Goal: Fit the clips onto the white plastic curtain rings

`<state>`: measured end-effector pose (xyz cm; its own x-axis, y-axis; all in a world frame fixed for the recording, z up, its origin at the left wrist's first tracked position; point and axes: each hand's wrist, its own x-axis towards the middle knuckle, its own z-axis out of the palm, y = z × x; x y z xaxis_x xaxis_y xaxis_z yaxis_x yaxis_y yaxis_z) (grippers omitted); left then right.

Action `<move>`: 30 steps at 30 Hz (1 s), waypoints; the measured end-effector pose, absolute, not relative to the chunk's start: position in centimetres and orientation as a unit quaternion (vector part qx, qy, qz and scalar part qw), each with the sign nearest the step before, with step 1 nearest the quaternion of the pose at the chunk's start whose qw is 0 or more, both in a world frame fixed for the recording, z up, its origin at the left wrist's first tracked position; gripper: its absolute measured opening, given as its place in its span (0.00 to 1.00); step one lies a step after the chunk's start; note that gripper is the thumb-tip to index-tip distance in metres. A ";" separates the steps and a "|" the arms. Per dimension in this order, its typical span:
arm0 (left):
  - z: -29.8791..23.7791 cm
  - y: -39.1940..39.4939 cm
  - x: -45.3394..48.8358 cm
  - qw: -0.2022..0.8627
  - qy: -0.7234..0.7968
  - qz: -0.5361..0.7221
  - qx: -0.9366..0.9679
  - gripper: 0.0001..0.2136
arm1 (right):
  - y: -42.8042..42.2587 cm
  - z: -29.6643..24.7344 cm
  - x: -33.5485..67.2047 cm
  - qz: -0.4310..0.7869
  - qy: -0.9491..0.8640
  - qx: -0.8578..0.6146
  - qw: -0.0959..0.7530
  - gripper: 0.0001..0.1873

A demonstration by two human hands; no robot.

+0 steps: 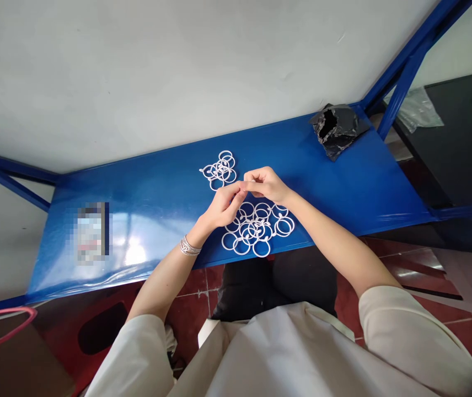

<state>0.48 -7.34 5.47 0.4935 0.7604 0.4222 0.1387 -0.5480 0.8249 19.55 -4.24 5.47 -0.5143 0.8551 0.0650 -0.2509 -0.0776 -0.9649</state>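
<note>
My left hand (224,205) and my right hand (267,185) meet at the fingertips above the blue table, both closed in a pinch. Whatever lies between the fingers is mostly hidden; only a small whitish bit shows by the right hand. Just below them spreads a larger pile of thin white rings (256,230), overlapping and fitted with small tabs. Beyond my left hand, toward the wall, a smaller cluster of similar white rings (221,170) lies on the table.
The blue table (170,182) stands against a pale wall, with blue frame bars at both ends. A crumpled black plastic bag (337,129) sits at the back right. On the left is a blurred-out rectangular object (92,234). A red chair (95,325) stands below left.
</note>
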 end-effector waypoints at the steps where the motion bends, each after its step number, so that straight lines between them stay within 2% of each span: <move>1: 5.5 -7.4 0.5 0.381 0.291 0.409 0.776 0.22 | -4.1 5.4 19.6 0.676 -0.548 -0.279 0.406 0.32; 8: 5.1 -7.2 0.5 0.350 0.318 0.407 0.782 0.22 | -3.8 5.1 19.9 0.585 -0.642 -0.287 0.404 0.24; 13: 4.7 -6.8 0.5 0.311 0.371 0.423 0.766 0.25 | -3.9 4.8 20.1 0.495 -0.687 -0.356 0.395 0.25; 22: 4.6 -6.5 0.2 0.312 0.417 0.469 0.713 0.26 | -3.7 4.9 19.9 0.594 -0.638 -0.293 0.393 0.31; 30: 4.6 -6.5 0.5 0.367 0.415 0.467 0.690 0.25 | -3.7 4.5 19.8 0.601 -0.625 -0.297 0.399 0.25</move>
